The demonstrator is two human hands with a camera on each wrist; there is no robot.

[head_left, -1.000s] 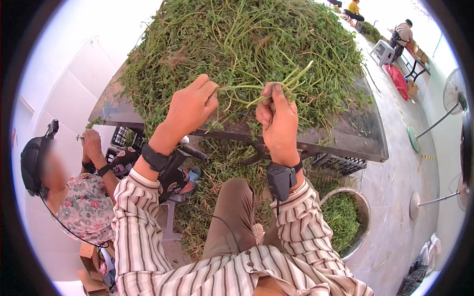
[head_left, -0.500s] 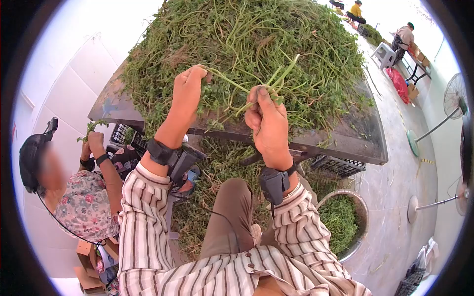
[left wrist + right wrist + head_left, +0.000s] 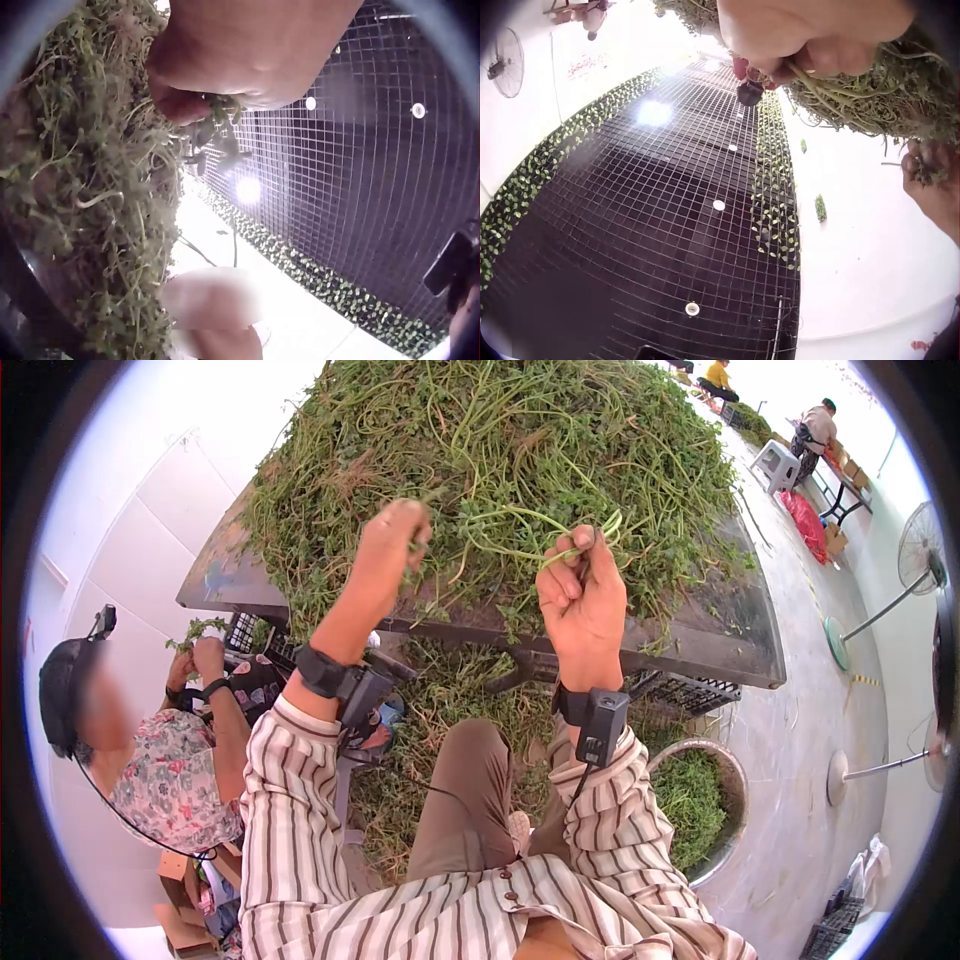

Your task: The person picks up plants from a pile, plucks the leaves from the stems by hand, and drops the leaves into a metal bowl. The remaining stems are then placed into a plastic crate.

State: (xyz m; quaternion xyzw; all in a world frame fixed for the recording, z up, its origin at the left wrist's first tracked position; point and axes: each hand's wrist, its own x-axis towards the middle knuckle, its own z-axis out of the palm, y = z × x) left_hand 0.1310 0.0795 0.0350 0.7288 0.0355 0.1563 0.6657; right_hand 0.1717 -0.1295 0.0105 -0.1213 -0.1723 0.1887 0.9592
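Observation:
My right hand [image 3: 588, 605] pinches several long green stems [image 3: 510, 518] between thumb and fingertips above the front of the heap. In the right wrist view the stems [image 3: 831, 91] run out from under the curled fingers. My left hand [image 3: 385, 555], blurred in the head view, is level with it to the left and apart from those stems. Its curled fingers hold a small leafy sprig [image 3: 223, 112], which shows below them in the left wrist view. A large heap of leafy green stalks [image 3: 480, 440] lies behind both hands on a dark table [image 3: 700, 645].
A round tub [image 3: 742, 790] of greens stands on the floor at my right. Stalks [image 3: 410, 800] litter the floor under the table, near black crates [image 3: 690, 695]. Another person [image 3: 170, 760] sits close on my left, handling greens. Fans [image 3: 915, 550] stand farther right.
The stem that stretched between both hands now hangs only from the right hand. That hand went left, then back right and turned its palm into view. The left hand rose, then tilted inward.

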